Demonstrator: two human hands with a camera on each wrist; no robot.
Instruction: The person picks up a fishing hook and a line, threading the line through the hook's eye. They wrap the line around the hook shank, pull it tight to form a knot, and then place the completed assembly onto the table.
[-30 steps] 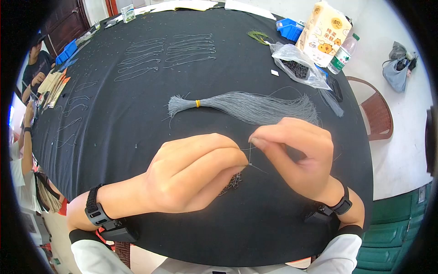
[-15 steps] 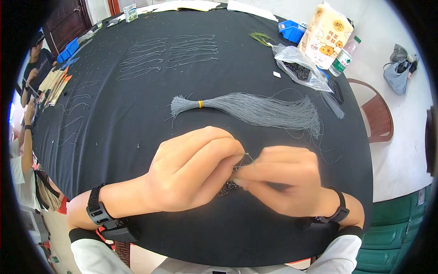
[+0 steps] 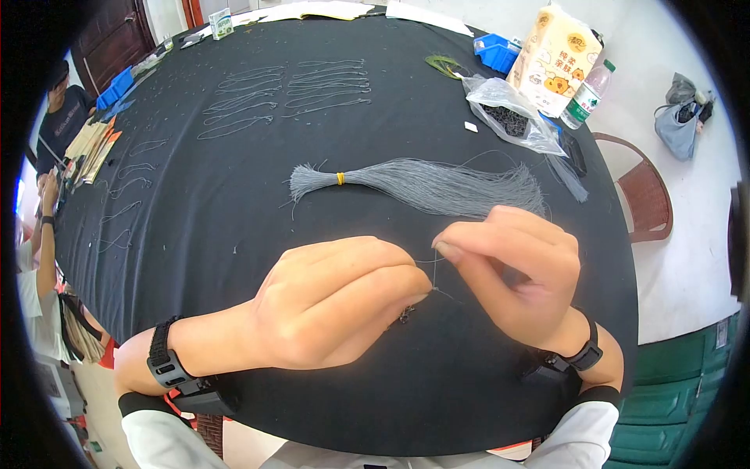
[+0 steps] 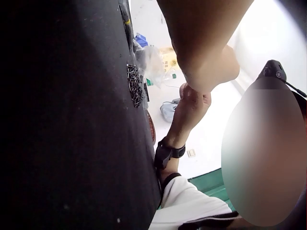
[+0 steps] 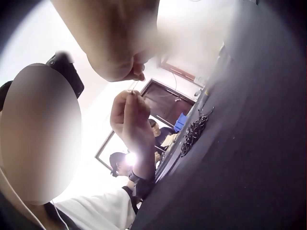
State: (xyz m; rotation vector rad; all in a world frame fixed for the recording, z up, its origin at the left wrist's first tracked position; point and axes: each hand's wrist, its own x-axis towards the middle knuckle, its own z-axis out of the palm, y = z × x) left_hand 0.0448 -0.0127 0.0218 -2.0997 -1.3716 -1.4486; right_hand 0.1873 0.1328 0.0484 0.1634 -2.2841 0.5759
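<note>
My left hand (image 3: 336, 305) pinches a thin grey line (image 3: 435, 272) between thumb and fingertips, above the black table. A short end of it sticks out past those fingertips. Just to the right and a little higher, my right hand (image 3: 519, 273) pinches the same line with thumb and forefinger, so a short taut stretch runs between the hands. A loop of it curves off behind, clearer in the right wrist view. Below the hands lies a pile of small dark metal pieces (image 5: 194, 134), mostly hidden by my left hand in the head view.
Beyond my hands lies a bundle of grey lines (image 3: 422, 184) tied with a yellow band. Looped lines (image 3: 328, 82) lie in rows farther back. At the back right are an open plastic bag (image 3: 516, 117), a tissue pack (image 3: 555, 59) and a bottle (image 3: 587, 98). People sit at the left.
My right hand dipped down beside the left fingertips half a second ago, then rose back up and right, drawing the line taut. My left hand has shifted slightly lower and right.
</note>
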